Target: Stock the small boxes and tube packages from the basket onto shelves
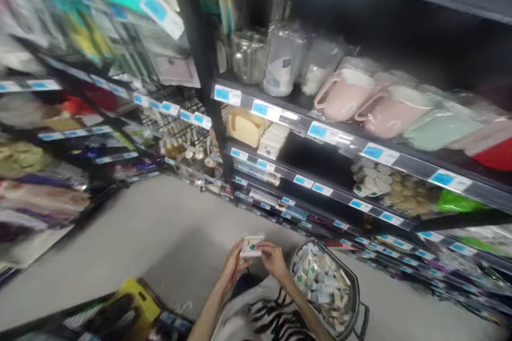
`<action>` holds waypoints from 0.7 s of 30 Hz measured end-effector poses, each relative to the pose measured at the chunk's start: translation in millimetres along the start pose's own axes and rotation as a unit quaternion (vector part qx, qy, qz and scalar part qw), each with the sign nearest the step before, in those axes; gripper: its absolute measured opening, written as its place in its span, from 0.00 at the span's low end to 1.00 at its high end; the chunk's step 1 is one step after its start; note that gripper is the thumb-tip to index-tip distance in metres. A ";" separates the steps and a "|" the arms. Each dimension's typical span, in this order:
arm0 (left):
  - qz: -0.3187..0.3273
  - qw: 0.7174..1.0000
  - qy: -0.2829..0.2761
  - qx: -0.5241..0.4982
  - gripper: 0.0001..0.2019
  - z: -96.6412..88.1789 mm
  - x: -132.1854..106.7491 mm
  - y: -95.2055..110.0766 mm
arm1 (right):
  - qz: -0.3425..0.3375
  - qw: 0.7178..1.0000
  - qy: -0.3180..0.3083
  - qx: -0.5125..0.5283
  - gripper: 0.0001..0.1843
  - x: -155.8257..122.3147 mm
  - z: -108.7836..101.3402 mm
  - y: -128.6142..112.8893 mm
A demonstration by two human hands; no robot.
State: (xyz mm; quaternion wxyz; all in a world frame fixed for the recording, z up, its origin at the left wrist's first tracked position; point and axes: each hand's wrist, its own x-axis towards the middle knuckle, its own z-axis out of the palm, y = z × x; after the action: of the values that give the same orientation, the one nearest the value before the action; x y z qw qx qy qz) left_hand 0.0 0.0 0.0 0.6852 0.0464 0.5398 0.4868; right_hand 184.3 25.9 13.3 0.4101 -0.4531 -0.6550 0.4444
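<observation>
Noted fingertips (241,257) of the left hand (233,267) and the right hand (275,259) closed on the two short ends of a small white packet (252,245), green mark on its face, held flat and level between them, clear of everything else. Could not make out thumb placement through the blur. Logged a grip by the tips only, nothing under the packet but bare grey floor (168,234) well below. Judged a slip the main risk: thin edges, light pinch, either side easing off enough to tip the packet out and down. Recorded a wire basket (356,290) just right of the right hand and lower, heaped with similar small packets (322,282), some near the rim. Judged a knock from the right wrist or forearm enough to spill the top ones. Marked zebra-striped clothing (268,322) under both forearms, and a yellow package (138,298) down to the left of the left hand. Found shelving (408,162) well beyond the fingers, up and ahead: blue price tags (318,130), with pink mugs (344,95) and clear jars (282,58) on the upper board, close to its front edge. Rated a careless reach upward a hazard to that crockery. Left the print on the packet unread, too small.
</observation>
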 end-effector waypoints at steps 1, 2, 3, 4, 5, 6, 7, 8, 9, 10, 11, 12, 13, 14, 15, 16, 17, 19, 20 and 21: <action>0.012 1.000 0.002 0.000 0.37 1.7 -6.5 6.9 | 0.021 1.000 0.008 0.021 0.11 -1.6 2.9 -5.3; 0.021 1.000 0.008 -0.001 0.38 2.8 -11.6 14.1 | 0.044 0.998 0.017 0.046 0.11 -2.6 5.6 -10.2; 0.030 1.000 0.002 0.000 0.38 3.1 -15.5 20.9 | 0.071 0.994 0.028 0.074 0.11 -2.8 7.7 -14.6; 0.042 0.999 -0.001 -0.001 0.38 2.8 -18.5 27.1 | 0.099 0.988 0.042 0.107 0.11 -2.2 8.9 -18.4; 0.053 0.999 -0.008 -0.003 0.37 2.0 -20.6 32.5 | 0.131 0.978 0.062 0.149 0.11 -0.9 9.0 -21.7; 0.058 0.998 -0.014 -0.004 0.36 1.0 -22.1 37.0 | 0.163 0.964 0.085 0.192 0.10 1.1 7.8 -24.6; 0.063 0.998 -0.020 -0.004 0.35 -0.1 -23.0 40.6 | 0.194 0.948 0.106 0.230 0.10 3.7 5.6 -27.1; 0.065 0.998 -0.024 -0.003 0.35 -0.9 -23.7 43.6 | 0.223 0.931 0.124 0.260 0.11 6.7 2.5 -29.4; 0.066 0.997 -0.027 0.000 0.34 -1.3 -24.0 46.1 | 0.246 0.918 0.136 0.279 0.13 10.0 -1.2 -31.7; 0.067 0.997 -0.029 0.003 0.34 -1.2 -24.1 48.2 | 0.264 0.910 0.140 0.288 0.16 13.3 -4.9 -33.9; 0.067 0.997 -0.033 0.007 0.33 -0.5 -24.1 50.0 | 0.278 0.906 0.138 0.288 0.19 16.4 -8.3 -36.1; 0.067 0.997 -0.037 0.012 0.33 0.5 -24.0 51.6 | 0.288 0.905 0.132 0.285 0.22 19.2 -10.9 -38.2; 0.067 0.997 -0.044 0.017 0.34 2.0 -23.8 53.0 | 0.296 0.905 0.124 0.281 0.25 21.4 -12.4 -40.1; 0.068 0.996 -0.051 0.022 0.34 3.6 -23.5 54.0 | 0.303 0.905 0.112 0.278 0.27 23.0 -12.6 -41.8; 0.068 0.995 -0.060 0.028 0.35 5.4 -23.3 54.8 | 0.310 0.905 0.098 0.275 0.29 23.9 -11.5 -43.1; 0.068 0.995 -0.066 0.033 0.35 7.2 -23.0 55.3 | 0.316 0.904 0.085 0.274 0.30 24.2 -9.1 -44.1; 0.069 0.994 -0.070 0.037 0.36 8.8 -22.7 55.6 | 0.321 0.904 0.075 0.272 0.30 23.9 -5.7 -44.8; 0.069 0.994 -0.075 0.042 0.37 11.0 -22.4 56.0 | 0.326 0.904 0.069 0.268 0.29 21.8 2.4 -45.5; 0.069 0.994 -0.075 0.042 0.37 11.6 -22.3 56.2 | 0.326 0.904 0.073 0.267 0.28 20.4 6.4 -45.7; 0.068 0.994 -0.075 0.042 0.37 11.8 -22.3 56.5 | 0.324 0.904 0.081 0.267 0.27 19.0 9.8 -45.7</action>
State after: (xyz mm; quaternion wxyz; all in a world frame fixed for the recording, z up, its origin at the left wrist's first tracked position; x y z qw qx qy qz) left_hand -24.4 18.9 53.7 0.6864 0.1481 0.5026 0.5043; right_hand 159.8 33.1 56.8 0.4007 -0.5485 -0.2935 0.6726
